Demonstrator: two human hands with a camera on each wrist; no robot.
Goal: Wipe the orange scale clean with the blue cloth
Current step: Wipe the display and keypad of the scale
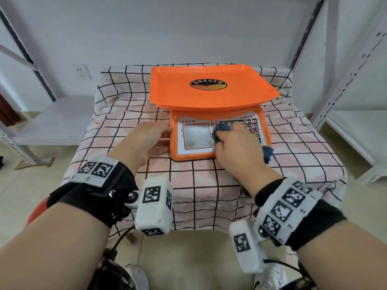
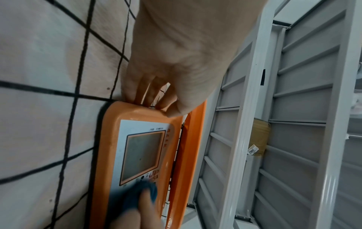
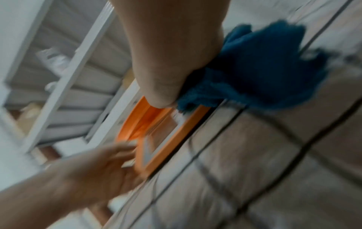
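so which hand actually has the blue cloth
The right hand: it holds the bunched blue cloth against the orange scale keypad panel. The left hand holds no cloth; its fingers rest on the scale's left side.

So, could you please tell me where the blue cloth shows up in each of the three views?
Head: the blue cloth sits right of centre, under the right hand on the orange scale keypad.
Left wrist: bottom centre, beside the display.
Right wrist: upper right, bunched under the hand, blurred.
Shared landmark: the scale's grey display window, in all three views.
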